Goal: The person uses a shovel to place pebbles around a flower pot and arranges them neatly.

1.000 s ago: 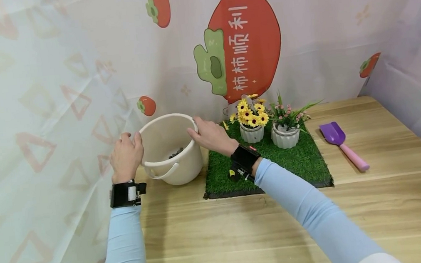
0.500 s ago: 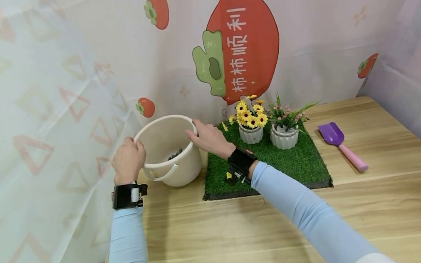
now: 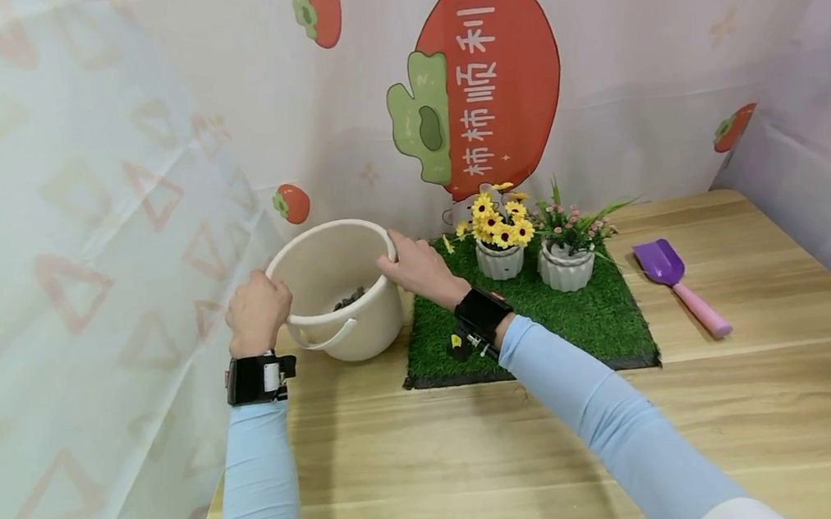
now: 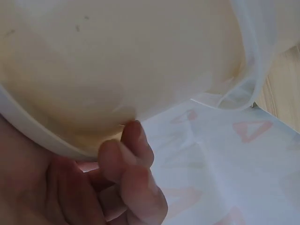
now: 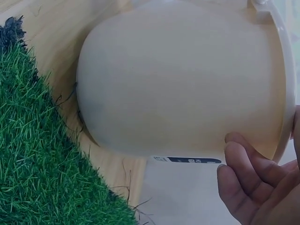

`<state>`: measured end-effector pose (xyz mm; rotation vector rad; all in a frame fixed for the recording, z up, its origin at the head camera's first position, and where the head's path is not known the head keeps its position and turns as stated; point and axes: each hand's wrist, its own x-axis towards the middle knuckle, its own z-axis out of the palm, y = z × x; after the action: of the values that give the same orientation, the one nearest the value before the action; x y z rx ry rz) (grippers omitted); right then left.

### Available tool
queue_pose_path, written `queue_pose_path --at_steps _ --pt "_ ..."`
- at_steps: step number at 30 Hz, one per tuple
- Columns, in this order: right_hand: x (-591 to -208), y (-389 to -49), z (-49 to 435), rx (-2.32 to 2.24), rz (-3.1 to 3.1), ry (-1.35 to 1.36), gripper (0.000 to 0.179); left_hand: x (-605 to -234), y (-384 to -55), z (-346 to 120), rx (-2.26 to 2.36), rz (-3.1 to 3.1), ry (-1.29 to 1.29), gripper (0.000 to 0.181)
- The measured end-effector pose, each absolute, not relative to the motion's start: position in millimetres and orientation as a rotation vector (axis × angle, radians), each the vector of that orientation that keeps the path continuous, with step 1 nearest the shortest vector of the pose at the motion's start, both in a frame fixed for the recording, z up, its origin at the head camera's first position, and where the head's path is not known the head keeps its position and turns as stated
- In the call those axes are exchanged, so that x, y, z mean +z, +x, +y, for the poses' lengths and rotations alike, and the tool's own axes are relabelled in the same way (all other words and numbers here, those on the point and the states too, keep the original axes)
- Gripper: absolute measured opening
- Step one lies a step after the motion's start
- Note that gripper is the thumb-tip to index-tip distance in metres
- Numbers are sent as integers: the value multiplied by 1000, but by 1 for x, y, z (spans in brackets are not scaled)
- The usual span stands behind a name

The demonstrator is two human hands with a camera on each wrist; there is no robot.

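Note:
A cream plastic bucket (image 3: 371,327) stands at the back left of the table, with several small dark stones (image 3: 349,299) at its bottom. My left hand (image 3: 259,313) grips the left side of its rim. In the left wrist view, curled fingers (image 4: 133,164) show under the rim, against the outer wall. On the opposite side, my right hand (image 3: 422,269) holds the rim with the thumb inside. Its fingers (image 5: 243,168) bend against the outer wall in the right wrist view. The bucket's white handle (image 3: 329,339) hangs down at the front.
A green artificial grass mat (image 3: 541,339) lies right of the bucket. On it stand a pot of yellow flowers (image 3: 501,262) and a pot of pink flowers (image 3: 566,269). A purple shovel with a pink handle (image 3: 700,309) lies farther right. Printed curtains (image 3: 344,125) hang behind and at the left.
My left hand has shifted slightly right and its fingers have closed over the bucket's rim. The right hand keeps its hold, and the bucket stays about where it was.

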<state>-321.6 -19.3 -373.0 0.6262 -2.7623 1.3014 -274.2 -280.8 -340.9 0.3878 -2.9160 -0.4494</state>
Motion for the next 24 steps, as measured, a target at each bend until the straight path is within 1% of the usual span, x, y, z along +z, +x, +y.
queue_pose_path --at_steps 10,18,24 --pt "-372 -320 -17 1437 -2793 662 62 -342 -273 -280 -478 -2944 417 42" --pt "-371 -315 -13 1441 -2789 693 64 -342 -264 -276 -479 -2900 411 41" --pt "-374 -312 -12 1477 -2764 690 65 -341 -259 -272 -488 -2893 434 43"
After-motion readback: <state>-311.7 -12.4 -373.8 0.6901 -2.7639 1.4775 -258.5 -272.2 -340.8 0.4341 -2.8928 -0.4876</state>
